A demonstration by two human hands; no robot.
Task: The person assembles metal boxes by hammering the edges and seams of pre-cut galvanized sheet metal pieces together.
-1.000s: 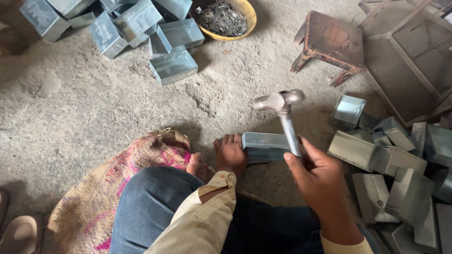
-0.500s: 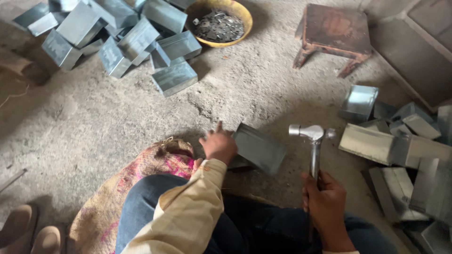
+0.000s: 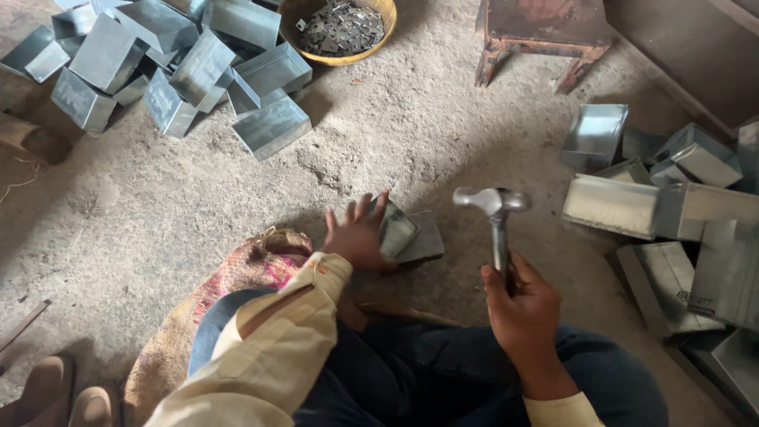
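Bowl: yellow bowl (image 3: pixel 371 49) at the floor's far edge, filled with small grey metal scraps (image 3: pixel 340 28).
Left pile: open metal boxes (image 3: pixel 174 63) heaped at the far left corner, insides bare.
Right pile: more boxes (image 3: pixel 672 213) along the right edge, partly cut off.
Left hand: left hand (image 3: pixel 360 233), fingers spread, pressing flat on a metal box (image 3: pixel 407 233) on the floor by the knees.
Right hand: right hand (image 3: pixel 526 304) closed around a hammer (image 3: pixel 494 217) handle, head raised.
Hidden: box's near side covered by the palm; stool (image 3: pixel 545 32) top cropped.
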